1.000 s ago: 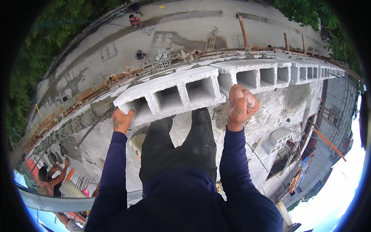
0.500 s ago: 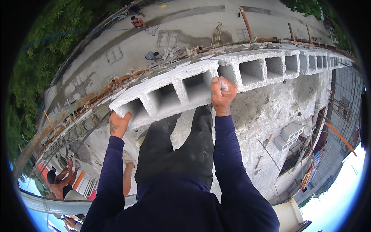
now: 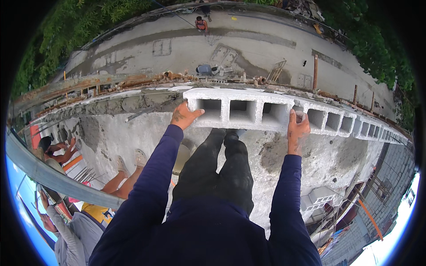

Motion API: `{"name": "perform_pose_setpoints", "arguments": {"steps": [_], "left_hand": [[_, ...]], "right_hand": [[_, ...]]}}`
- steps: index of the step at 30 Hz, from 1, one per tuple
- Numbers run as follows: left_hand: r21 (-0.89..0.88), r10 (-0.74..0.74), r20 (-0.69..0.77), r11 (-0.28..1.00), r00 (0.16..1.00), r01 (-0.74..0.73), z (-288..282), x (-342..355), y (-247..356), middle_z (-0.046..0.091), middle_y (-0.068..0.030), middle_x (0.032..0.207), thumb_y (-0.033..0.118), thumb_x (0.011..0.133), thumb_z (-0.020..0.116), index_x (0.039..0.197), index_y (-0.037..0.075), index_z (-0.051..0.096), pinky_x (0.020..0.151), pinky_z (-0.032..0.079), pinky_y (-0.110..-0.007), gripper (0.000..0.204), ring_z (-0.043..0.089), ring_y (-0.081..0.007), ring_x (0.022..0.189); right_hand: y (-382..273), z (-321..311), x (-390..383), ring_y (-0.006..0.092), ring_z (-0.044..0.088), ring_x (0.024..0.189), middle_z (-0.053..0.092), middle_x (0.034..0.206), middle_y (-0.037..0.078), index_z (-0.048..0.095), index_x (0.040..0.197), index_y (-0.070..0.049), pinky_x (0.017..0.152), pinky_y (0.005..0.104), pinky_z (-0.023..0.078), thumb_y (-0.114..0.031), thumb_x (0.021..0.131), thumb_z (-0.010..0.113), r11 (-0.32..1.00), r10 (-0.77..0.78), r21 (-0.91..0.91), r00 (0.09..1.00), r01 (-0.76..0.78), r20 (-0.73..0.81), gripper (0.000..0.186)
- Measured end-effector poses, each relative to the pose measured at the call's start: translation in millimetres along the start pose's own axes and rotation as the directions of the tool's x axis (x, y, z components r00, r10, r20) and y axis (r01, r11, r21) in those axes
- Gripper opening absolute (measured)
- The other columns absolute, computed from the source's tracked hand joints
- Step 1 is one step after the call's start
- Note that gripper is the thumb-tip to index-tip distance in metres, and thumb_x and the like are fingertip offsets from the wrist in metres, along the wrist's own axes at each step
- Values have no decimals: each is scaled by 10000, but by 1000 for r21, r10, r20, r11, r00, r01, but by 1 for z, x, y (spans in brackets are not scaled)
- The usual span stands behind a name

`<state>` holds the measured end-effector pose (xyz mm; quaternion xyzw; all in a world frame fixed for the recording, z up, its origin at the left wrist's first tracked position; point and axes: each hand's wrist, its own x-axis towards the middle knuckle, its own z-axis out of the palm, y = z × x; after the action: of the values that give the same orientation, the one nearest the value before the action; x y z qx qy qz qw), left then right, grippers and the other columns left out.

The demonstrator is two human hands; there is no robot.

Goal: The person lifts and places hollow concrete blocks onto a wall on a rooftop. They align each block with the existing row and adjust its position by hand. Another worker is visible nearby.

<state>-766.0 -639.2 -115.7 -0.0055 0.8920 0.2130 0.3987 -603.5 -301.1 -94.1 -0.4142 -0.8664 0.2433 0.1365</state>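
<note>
A pale grey hollow concrete block (image 3: 225,111) lies across the top of a wall in front of me, its square openings facing me. My left hand (image 3: 184,116) grips its left end, thumb by the first opening. At its right end my right hand (image 3: 298,128) has its fingers curled over the edge, thumb upright, beside the joint with the neighbouring block (image 3: 316,119). That block begins a row running off to the right. Left of my left hand, a strip of wet-looking mortar (image 3: 128,104) runs along the wall line.
Rusty pipes (image 3: 106,82) run beyond the wall, above a street where a person (image 3: 201,24) is visible. A bucket (image 3: 182,158) stands by my legs. Co-workers (image 3: 64,153) are at the left, behind a curved metal rail (image 3: 66,177). Stacked blocks (image 3: 319,200) lie at lower right.
My view has turned, shifting the scene. The block, slanted in the picture before, now appears level and closely in line with the row. Both hands have stayed at its ends.
</note>
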Motion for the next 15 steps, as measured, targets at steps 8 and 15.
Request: {"name": "perform_pose_setpoints", "arguments": {"steps": [8,15], "left_hand": [[-153,134,-76,978,988,-145,-4,-18,-15,529,-292,1200,474,777,649,1229,-115,468,965,400,-362,765,523,-354,1139],[-98,135,-79,985,988,-142,0,-15,-14,550,-292,1164,470,803,620,1228,-93,481,943,417,-373,719,548,-372,1091]], "right_hand": [[7,-6,9,380,640,842,637,858,274,607,1013,79,742,415,508,-375,750,701,944,69,-315,874,100,481,533],[8,1,12,402,635,819,634,839,277,610,1026,74,741,435,508,-395,769,675,920,7,-351,891,171,453,539]]}}
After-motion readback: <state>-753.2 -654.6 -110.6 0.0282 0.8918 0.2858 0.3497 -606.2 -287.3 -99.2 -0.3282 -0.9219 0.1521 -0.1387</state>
